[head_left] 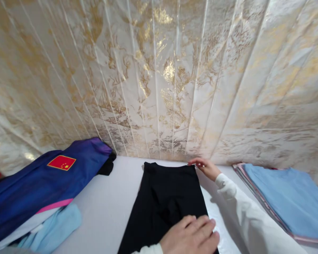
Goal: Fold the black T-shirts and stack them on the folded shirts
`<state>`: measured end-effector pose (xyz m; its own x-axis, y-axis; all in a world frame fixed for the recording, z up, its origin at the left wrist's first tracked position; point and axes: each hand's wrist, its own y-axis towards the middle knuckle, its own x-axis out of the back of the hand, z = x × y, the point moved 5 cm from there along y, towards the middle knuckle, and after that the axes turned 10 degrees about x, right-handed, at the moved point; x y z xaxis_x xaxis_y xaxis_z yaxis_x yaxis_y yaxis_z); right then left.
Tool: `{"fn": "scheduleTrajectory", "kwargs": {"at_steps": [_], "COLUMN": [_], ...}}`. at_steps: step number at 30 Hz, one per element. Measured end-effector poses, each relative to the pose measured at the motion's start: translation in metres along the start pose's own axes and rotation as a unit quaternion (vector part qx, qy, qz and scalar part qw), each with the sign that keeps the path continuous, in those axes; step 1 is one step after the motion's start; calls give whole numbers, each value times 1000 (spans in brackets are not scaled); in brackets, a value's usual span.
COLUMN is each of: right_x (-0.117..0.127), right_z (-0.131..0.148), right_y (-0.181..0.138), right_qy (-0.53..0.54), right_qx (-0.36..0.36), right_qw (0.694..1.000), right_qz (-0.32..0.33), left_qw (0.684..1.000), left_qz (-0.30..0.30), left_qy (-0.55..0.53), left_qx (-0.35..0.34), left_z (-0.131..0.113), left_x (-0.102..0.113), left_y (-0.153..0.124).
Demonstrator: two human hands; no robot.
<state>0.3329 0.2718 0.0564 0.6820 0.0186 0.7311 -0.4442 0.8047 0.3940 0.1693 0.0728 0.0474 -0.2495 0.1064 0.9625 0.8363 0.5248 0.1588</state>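
Observation:
Black trousers (pixel 172 187) lie spread out on a white surface, waistband at the far end and the legs running toward me out of view. My right hand (pixel 205 168) reaches to the far right corner of the waistband, its fingertips closed on the fabric edge. Lower down, my left hand (pixel 192 235) rests palm down over the right side of the trousers, fingers stretched out. Some creases show in the middle of the black cloth.
On the left is a pile with a dark blue garment (pixel 76 176) bearing a red flag patch, and a light blue cloth (pixel 55 225) below it. A stack of folded garments, light blue shirt (pixel 288 197) uppermost, sits at right. A gold-patterned pleated curtain (pixel 159 77) hangs behind.

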Motion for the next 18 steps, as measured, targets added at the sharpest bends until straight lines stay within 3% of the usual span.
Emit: {"fn": "scheduleTrajectory", "kwargs": {"at_steps": [4,12,16,18], "right_x": [-10,-11,-17,-19], "right_z": [-3,-22,-23,-21], "right_y": [6,4,6,7], "right_qy": [23,32,12,2], "right_qx": [12,5,9,16], "right_qw": [1000,999,1000,1000], "right_qz": [12,24,18,17], "left_qw": [995,985,985,971], "left_qz": [8,37,12,-20], "left_qy": [-47,-91,-66,-31], "left_qx": [82,144,158,236], "left_z": [18,14,29,58], "left_x": [19,0,26,49], "left_y": [31,25,31,32]}}
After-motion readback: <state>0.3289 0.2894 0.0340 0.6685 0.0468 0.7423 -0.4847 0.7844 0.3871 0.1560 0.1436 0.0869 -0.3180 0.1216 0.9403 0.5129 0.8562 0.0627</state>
